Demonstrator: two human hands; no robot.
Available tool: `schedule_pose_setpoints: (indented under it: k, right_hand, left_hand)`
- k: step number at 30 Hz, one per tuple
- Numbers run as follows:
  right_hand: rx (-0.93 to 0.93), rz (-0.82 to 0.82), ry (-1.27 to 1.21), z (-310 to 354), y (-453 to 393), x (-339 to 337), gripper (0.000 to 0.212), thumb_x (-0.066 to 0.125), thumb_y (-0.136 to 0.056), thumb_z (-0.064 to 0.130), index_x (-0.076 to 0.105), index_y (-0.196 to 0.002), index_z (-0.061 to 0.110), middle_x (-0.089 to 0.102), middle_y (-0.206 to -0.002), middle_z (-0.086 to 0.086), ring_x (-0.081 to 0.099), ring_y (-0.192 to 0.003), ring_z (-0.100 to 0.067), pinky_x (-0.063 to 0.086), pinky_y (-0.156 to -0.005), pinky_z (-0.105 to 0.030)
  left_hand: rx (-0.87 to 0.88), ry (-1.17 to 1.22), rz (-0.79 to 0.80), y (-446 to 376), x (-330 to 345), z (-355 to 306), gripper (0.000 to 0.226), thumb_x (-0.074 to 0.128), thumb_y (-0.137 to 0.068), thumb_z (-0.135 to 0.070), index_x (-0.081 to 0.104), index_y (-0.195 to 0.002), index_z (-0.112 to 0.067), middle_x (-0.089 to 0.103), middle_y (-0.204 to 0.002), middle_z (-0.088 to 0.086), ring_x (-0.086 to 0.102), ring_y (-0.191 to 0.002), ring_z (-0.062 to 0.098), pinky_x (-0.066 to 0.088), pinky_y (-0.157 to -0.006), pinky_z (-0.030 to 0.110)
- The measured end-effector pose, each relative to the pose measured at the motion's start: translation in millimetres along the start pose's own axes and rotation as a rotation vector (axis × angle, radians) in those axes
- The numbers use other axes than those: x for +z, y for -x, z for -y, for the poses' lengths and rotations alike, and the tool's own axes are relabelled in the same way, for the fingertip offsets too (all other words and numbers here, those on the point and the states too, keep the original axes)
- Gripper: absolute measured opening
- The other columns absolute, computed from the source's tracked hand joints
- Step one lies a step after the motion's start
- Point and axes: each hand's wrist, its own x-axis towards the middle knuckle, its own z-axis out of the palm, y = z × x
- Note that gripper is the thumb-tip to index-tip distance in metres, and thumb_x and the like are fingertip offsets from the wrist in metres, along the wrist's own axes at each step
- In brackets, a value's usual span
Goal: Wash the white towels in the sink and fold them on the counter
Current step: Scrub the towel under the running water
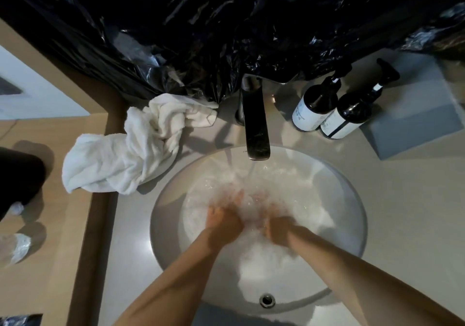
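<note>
Hands, left (pixel 222 221) and right (pixel 278 230), on submerged towel (pixel 266 257) in sink (pixel 166 207).

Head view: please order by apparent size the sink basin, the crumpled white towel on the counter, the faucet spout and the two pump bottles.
1. Sink basin
2. Crumpled white towel
3. Faucet spout
4. Two pump bottles, which look alike.

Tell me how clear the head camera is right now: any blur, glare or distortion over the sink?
Head view: dim, wide-angle bend at the edges; running water and motion blur smear both hands, left hand and right hand, so what they are holding in the sink is unclear; glare streaks on the black plastic sheet; the towel on the counter is sharp.
</note>
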Motion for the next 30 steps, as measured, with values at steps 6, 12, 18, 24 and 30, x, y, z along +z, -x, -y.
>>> schedule_pose_setpoints:
  k: [6,12,18,24,30]
  right_hand:
    - [-0.115,-0.249,-0.014,-4,31,-29,0.057,0.036,-0.102,0.039,0.017,-0.154,0.025,0.017,-0.161,0.002,0.017,-0.147,-0.014,0.013,-0.119,-0.027]
    - [-0.149,-0.372,-0.075,6,82,-76,0.052,0.042,-0.101,0.039,0.030,-0.150,0.029,0.029,-0.156,0.005,0.027,-0.143,-0.014,0.024,-0.115,-0.027]
    - [-0.210,-0.741,-0.234,24,123,-126,0.035,0.051,-0.097,0.024,0.057,-0.132,0.022,0.056,-0.132,0.004,0.053,-0.119,-0.016,0.035,-0.092,-0.018]
    - [-0.320,-1.066,-0.237,39,139,-178,0.047,0.051,-0.090,0.022,0.050,-0.135,0.011,0.048,-0.135,-0.005,0.049,-0.119,-0.027,0.048,-0.090,-0.043]
    - [-0.239,-1.019,-0.119,49,127,-202,0.060,0.050,-0.096,0.018,0.026,-0.152,0.016,0.022,-0.159,0.003,0.013,-0.147,-0.014,0.020,-0.117,-0.026]
  left_hand:
    - [0.055,-0.045,-0.081,27,-43,-2,0.052,0.038,-0.101,-0.038,0.028,-0.150,-0.026,0.032,-0.156,0.000,0.034,-0.140,0.021,0.028,-0.115,0.036]
    - [0.049,-0.086,-0.127,51,-79,-11,0.052,0.038,-0.100,-0.041,0.028,-0.150,-0.029,0.025,-0.159,-0.003,0.024,-0.145,0.021,0.021,-0.118,0.039]
    - [0.035,-0.053,-0.179,69,-107,-12,0.051,0.040,-0.099,-0.042,0.033,-0.148,-0.030,0.034,-0.154,-0.006,0.031,-0.141,0.021,0.027,-0.114,0.037]
    - [-0.005,0.191,-0.164,72,-133,-12,0.047,0.047,-0.097,-0.043,0.040,-0.142,-0.033,0.038,-0.151,-0.007,0.038,-0.137,0.017,0.031,-0.113,0.033]
    - [-0.005,0.284,-0.176,71,-150,-14,0.048,0.051,-0.096,-0.037,0.042,-0.142,-0.029,0.040,-0.151,-0.003,0.040,-0.135,0.019,0.034,-0.112,0.036]
